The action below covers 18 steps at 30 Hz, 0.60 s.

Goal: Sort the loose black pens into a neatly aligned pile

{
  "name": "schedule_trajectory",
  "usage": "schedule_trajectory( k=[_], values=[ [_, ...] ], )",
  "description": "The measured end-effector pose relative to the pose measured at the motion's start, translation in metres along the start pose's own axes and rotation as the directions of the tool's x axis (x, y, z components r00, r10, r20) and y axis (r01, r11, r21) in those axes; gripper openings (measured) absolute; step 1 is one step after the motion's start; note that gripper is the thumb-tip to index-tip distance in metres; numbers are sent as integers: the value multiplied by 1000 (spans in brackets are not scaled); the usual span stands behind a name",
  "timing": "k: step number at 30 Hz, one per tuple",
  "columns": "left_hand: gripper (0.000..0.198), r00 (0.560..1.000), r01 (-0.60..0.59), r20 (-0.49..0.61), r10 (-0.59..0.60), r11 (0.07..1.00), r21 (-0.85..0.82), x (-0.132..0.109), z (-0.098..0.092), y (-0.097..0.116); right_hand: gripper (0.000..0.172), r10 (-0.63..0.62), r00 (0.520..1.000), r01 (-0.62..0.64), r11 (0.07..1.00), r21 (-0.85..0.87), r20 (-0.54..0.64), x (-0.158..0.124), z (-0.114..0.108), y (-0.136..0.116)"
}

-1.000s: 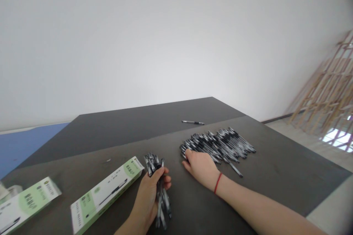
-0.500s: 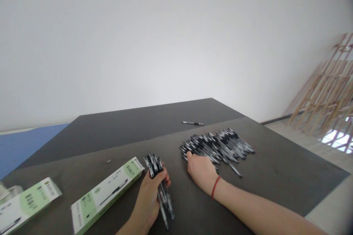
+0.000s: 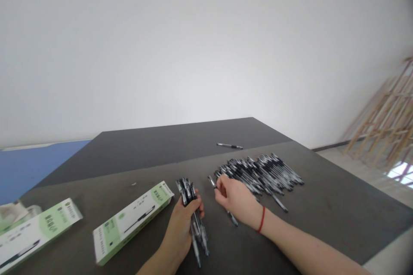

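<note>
My left hand (image 3: 185,223) is closed around a bundle of clear pens with black grips (image 3: 198,234), their tips pointing toward me. To its right, my right hand (image 3: 237,197) pinches a single pen (image 3: 232,218), which slants below the fingers just in front of the pile. The large pile of pens (image 3: 274,172) lies fanned across the right side of the table, partly hidden by my right hand. A green and white pen box (image 3: 134,223) rests left of my left hand.
On the far half of the dark table (image 3: 155,146) lies a lone pen (image 3: 229,145). At the left edge is a second pen box (image 3: 38,236), with crumpled pale packaging (image 3: 14,215) behind it. Wooden racks (image 3: 387,107) stand on the floor at right.
My right hand has drawn one pen from the pile's near left edge toward me. My left hand keeps its bundle. The whole view has shifted slightly.
</note>
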<state>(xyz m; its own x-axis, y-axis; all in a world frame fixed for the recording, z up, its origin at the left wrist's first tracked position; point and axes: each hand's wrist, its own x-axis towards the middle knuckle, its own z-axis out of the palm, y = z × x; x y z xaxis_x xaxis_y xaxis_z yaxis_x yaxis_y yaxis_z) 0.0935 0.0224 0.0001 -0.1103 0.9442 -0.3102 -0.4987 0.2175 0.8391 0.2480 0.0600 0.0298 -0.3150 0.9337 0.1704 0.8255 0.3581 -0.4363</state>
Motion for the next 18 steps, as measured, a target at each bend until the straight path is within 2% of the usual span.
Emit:
schedule_trajectory(
  k=[2, 5, 7, 8, 9, 11, 13, 14, 16, 18],
  values=[
    [31, 1000, 6, 28, -6, 1000, 11, -2, 2, -1, 8, -29, 999, 19, 942, 336, 27, 0, 5, -1],
    [34, 995, 21, 93, -27, 998, 65, -6, 5, -2, 13, -31, 983, -109, 687, 718, 179, 0, 18, -6],
    [33, 989, 26, 139, -42, 993, 116, -9, 7, -2, 13, -44, 963, -195, 566, 801, 265, -1, 22, -10],
    [31, 986, 32, 157, -53, 991, 132, -11, 7, -2, 15, -59, 958, -203, 556, 806, 282, -2, 22, -11],
    [28, 984, 46, 164, -68, 989, 138, -11, 7, -2, 17, -74, 959, -181, 588, 788, 275, -2, 20, -11],
    [23, 983, 88, 151, -107, 988, 130, -10, 6, 0, 18, -88, 976, -64, 755, 653, 198, -2, 12, -9],
    [23, 986, 109, 114, -121, 989, 102, -8, 4, 1, 13, -62, 994, 30, 942, 334, 86, -1, 2, -2],
    [25, 989, 109, 94, -117, 990, 84, -7, 3, 2, 12, -38, 998, 32, 990, 136, 46, 0, -1, 3],
    [30, 993, 94, 66, -97, 995, 40, -4, 0, 5, 14, 33, 999, -25, 979, -203, 36, 3, -6, 12],
    [32, 995, 87, 53, -87, 996, 9, -2, -2, 6, 18, 110, 991, -74, 916, -394, 71, 6, -7, 18]
  ],
)
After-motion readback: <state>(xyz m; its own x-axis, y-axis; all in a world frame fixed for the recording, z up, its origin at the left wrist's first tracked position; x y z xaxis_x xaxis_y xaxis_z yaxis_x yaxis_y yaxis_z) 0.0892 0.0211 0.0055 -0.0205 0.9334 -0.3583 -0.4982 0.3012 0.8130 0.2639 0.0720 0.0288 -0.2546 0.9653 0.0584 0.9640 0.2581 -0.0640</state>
